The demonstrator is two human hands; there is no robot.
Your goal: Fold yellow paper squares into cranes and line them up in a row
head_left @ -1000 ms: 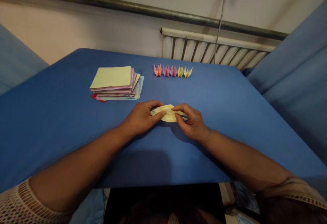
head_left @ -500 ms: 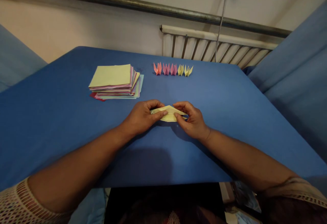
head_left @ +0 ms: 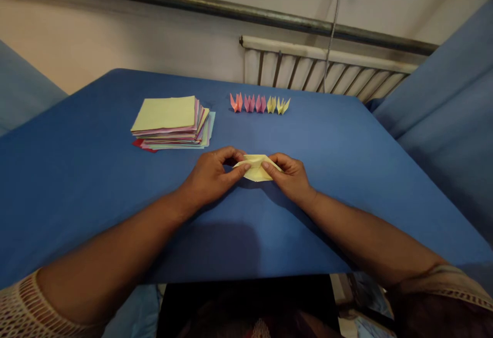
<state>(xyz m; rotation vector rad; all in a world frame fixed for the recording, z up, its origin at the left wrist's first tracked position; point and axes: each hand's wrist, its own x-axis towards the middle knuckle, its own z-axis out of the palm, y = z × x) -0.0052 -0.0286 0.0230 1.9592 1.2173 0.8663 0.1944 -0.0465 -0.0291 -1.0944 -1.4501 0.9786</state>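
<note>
Blue surface [head_left: 327,143], with folded yellow paper [head_left: 259,174] near its middle.
Your left hand [head_left: 212,174] pinches the paper's left end between thumb and fingers, while your right hand [head_left: 295,180] grips its right end, thumb laid across the top. Farther off, beyond the paper, five small folded paper shapes [head_left: 261,104] stand in a row, and to the far left you have a stack of coloured paper [head_left: 165,113]; a radiator [head_left: 308,66] is behind the far edge.
</note>
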